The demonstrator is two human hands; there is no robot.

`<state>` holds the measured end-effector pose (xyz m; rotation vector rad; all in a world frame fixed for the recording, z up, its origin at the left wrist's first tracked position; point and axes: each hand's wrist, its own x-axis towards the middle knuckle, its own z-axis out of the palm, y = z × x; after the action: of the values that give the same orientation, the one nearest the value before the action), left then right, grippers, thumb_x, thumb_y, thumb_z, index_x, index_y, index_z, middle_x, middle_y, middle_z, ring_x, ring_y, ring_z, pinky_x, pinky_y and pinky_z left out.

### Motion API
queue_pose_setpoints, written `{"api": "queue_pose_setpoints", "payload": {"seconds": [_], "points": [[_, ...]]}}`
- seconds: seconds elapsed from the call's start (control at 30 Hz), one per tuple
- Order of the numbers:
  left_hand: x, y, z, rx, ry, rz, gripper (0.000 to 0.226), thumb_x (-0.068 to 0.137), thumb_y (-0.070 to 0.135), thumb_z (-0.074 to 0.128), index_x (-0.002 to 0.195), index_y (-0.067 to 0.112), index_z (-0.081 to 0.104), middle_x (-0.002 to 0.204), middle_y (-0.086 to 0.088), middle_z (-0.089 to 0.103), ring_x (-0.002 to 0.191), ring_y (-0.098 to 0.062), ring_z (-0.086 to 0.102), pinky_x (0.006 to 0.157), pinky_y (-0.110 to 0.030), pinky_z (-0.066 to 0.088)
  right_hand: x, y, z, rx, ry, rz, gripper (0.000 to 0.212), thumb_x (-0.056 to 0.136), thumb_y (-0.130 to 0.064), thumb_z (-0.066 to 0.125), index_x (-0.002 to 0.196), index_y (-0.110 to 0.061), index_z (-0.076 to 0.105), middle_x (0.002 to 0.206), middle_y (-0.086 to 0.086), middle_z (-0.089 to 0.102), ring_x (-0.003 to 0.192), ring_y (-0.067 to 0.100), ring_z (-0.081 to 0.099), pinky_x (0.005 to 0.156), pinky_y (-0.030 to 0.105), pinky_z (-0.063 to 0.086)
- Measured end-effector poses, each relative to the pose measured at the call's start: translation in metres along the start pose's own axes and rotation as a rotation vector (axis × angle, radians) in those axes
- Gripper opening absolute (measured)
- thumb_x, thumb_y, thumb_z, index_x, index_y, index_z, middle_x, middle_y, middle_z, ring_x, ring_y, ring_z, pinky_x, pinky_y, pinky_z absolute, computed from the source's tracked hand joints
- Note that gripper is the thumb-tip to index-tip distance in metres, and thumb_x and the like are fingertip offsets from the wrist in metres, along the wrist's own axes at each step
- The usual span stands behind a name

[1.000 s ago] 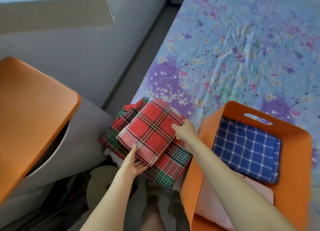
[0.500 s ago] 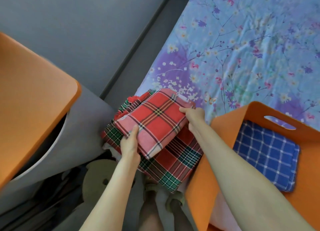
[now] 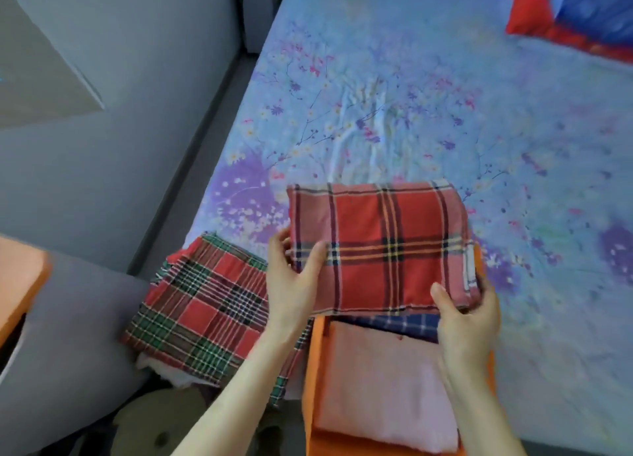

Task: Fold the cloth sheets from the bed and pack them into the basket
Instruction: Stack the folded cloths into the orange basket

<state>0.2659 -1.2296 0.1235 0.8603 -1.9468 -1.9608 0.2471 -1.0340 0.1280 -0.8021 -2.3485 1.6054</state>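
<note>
My left hand (image 3: 291, 284) and right hand (image 3: 466, 322) each grip 1 edge of the folded red plaid cloth (image 3: 380, 246), thumbs on top, above the orange plastic basket (image 3: 315, 370). A red-green plaid cloth (image 3: 202, 312) lies at 9 o'clock on the floral bed sheet (image 3: 445, 113).

The folded cloth (image 3: 380, 246) is hanging between the two hands, the left hand (image 3: 291, 284) gripping its left edge and the right hand (image 3: 466, 318) its near right corner. Directly below the hands, the basket (image 3: 313, 370) is sitting on the bed (image 3: 411, 96), with two folded sheets lying in it, one (image 3: 394, 323) tucked beyond the other (image 3: 380, 387). Left of the left hand, another folded sheet (image 3: 205, 308) is lying at the bed's near edge. Far beyond the right hand, a pillow (image 3: 582, 14) is resting on the bed.
</note>
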Motion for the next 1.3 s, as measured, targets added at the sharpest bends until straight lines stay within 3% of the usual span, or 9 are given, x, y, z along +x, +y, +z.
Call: {"api": "queue_pose_setpoints", "payload": {"seconds": [0.13, 0.27, 0.5, 0.57, 0.67, 0.77, 0.83, 0.97, 1.3], "points": [[-0.011, -0.032, 0.064, 0.197, -0.127, 0.064, 0.028, 0.086, 0.024, 0.067, 0.107, 0.025, 0.049, 0.093, 0.009, 0.062, 0.087, -0.013, 0.062, 0.072, -0.015, 0.041, 0.028, 0.048, -0.024, -0.103, 0.101, 0.059, 0.052, 0.079, 0.003, 0.069, 0.127, 0.001, 0.049, 0.121, 0.018, 0.056, 0.108, 0.027, 0.056, 0.092, 0.026, 0.037], [-0.007, -0.068, 0.092, 0.639, -0.177, 0.017, 0.05, 0.092, 0.02, 0.056, 0.133, -0.001, 0.036, 0.124, -0.018, 0.055, 0.113, -0.034, 0.053, 0.086, -0.032, 0.039, 0.044, 0.09, -0.016, -0.289, 0.022, 0.167, 0.052, 0.079, 0.001, 0.068, 0.128, -0.002, 0.049, 0.117, 0.023, 0.062, 0.107, 0.039, 0.058, 0.086, 0.036, 0.04], [0.0, -0.068, 0.103, 1.075, -0.289, -0.012, 0.061, 0.096, 0.013, 0.044, 0.148, 0.004, 0.013, 0.129, -0.021, 0.048, 0.11, -0.036, 0.053, 0.083, -0.038, 0.043, 0.053, 0.104, -0.027, -0.391, -0.059, 0.28, 0.043, 0.074, -0.002, 0.069, 0.115, -0.005, 0.055, 0.107, 0.018, 0.067, 0.099, 0.037, 0.062, 0.083, 0.038, 0.044], [-0.002, -0.063, 0.108, 1.195, -0.339, 0.014, 0.066, 0.095, 0.012, 0.045, 0.15, 0.01, 0.01, 0.135, -0.022, 0.041, 0.112, -0.035, 0.051, 0.085, -0.035, 0.043, 0.06, 0.1, -0.03, -0.51, -0.161, 0.262, 0.047, 0.078, -0.008, 0.068, 0.122, -0.004, 0.05, 0.113, 0.02, 0.064, 0.104, 0.038, 0.06, 0.085, 0.041, 0.046], [-0.003, -0.066, 0.118, 1.361, -0.384, 0.209, 0.06, 0.098, 0.027, 0.042, 0.15, 0.013, 0.015, 0.154, -0.022, 0.015, 0.137, -0.039, 0.025, 0.111, -0.04, 0.026, 0.065, 0.081, -0.033, -0.923, -0.243, 0.022, 0.064, 0.085, -0.021, 0.065, 0.14, -0.008, 0.035, 0.129, 0.02, 0.053, 0.109, 0.039, 0.057, 0.083, 0.041, 0.047], [0.013, -0.082, 0.122, 1.374, -0.417, 0.489, 0.053, 0.1, 0.037, 0.031, 0.147, 0.013, 0.03, 0.155, -0.015, 0.019, 0.143, -0.038, 0.015, 0.118, -0.041, 0.003, 0.076, 0.069, -0.022, -0.939, -0.077, -0.586, 0.053, 0.086, -0.022, 0.06, 0.137, -0.013, 0.048, 0.132, 0.021, 0.052, 0.111, 0.04, 0.055, 0.088, 0.046, 0.049], [0.024, -0.096, 0.123, 1.378, -0.472, 0.536, 0.055, 0.097, 0.042, 0.026, 0.142, 0.014, 0.041, 0.15, -0.015, 0.031, 0.139, -0.037, 0.027, 0.116, -0.042, 0.007, 0.096, 0.077, -0.004, -0.993, -0.238, -0.739, 0.049, 0.093, -0.033, 0.042, 0.139, -0.018, 0.046, 0.141, 0.022, 0.044, 0.128, 0.039, 0.044, 0.106, 0.049, 0.036], [0.035, -0.124, 0.125, 1.302, -0.516, 0.48, 0.057, 0.098, 0.047, 0.021, 0.145, 0.018, 0.034, 0.153, -0.015, 0.026, 0.143, -0.029, 0.017, 0.115, -0.041, 0.003, 0.139, 0.118, 0.02, -1.19, -0.535, -0.687, 0.057, 0.096, -0.048, 0.019, 0.145, -0.023, 0.035, 0.149, 0.017, 0.035, 0.141, 0.032, 0.026, 0.113, 0.053, 0.023], [0.055, -0.163, 0.14, 1.311, -0.565, 0.435, 0.061, 0.095, 0.052, 0.006, 0.15, 0.029, 0.018, 0.159, -0.007, 0.004, 0.145, -0.019, -0.01, 0.117, -0.041, -0.008, 0.158, 0.16, 0.034, -1.143, -0.564, -0.612, 0.061, 0.097, -0.052, 0.007, 0.146, -0.025, 0.032, 0.154, 0.013, 0.025, 0.146, 0.026, 0.015, 0.116, 0.05, 0.015]]}}
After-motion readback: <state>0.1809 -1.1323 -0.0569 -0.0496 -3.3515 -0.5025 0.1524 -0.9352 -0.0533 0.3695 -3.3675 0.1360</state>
